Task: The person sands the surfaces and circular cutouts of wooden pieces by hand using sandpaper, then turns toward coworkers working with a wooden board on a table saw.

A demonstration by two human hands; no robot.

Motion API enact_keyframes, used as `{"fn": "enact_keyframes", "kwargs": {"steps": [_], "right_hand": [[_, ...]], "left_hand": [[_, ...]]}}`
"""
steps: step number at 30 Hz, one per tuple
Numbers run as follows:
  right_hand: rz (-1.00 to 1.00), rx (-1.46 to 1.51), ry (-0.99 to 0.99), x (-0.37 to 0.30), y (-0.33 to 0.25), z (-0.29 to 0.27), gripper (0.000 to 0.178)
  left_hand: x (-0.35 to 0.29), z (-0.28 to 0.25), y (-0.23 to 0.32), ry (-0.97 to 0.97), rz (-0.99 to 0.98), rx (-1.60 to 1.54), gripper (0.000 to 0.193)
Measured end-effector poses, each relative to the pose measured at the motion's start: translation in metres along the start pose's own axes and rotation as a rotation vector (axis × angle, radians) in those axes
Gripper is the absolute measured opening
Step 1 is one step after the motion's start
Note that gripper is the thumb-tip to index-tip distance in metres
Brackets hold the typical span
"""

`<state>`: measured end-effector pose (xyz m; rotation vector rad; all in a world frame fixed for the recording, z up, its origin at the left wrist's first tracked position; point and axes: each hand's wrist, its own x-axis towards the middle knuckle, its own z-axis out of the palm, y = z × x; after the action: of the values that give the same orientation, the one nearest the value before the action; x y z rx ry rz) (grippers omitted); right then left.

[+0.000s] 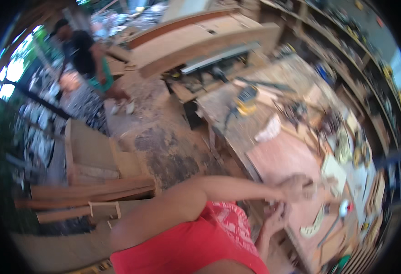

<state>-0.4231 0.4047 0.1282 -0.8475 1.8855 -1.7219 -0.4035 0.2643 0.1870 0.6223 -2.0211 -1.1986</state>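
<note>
My left arm reaches across to the workbench (237,130), and my left hand (295,187) is over a pale reddish wooden panel (282,155) lying on it. Just below it, close to the panel's near edge, is my right hand (276,220). Motion smears the fingers of both hands, so I cannot make out whether either holds anything. Right of the hands lie a cream-coloured curved piece with holes (312,227) and a small white-and-red container (345,208). A crumpled pale cloth (269,129) rests at the panel's far edge.
A yellow-and-black power tool (246,100) sits farther back on the bench. Beyond stands a long wooden piece (205,45). Cluttered shelves (342,59) line the right. Stacked boards (91,189) lie at left. Another person (84,57) walks at far left on the dusty floor (164,150).
</note>
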Motion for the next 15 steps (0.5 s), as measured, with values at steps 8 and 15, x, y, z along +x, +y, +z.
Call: {"fn": "enact_keyframes", "kwargs": {"steps": [8,15], "right_hand": [[-0.526,-0.717,-0.038,0.017,0.038,-0.021,0.042],[-0.538,-0.644,-0.029,0.017,0.023,-0.023,0.040]], "left_hand": [[0.005,-0.017,-0.014,-0.001,-0.126,-0.148,0.053],[0.014,-0.019,0.001,-0.058,-0.188,-0.050,0.059]]}}
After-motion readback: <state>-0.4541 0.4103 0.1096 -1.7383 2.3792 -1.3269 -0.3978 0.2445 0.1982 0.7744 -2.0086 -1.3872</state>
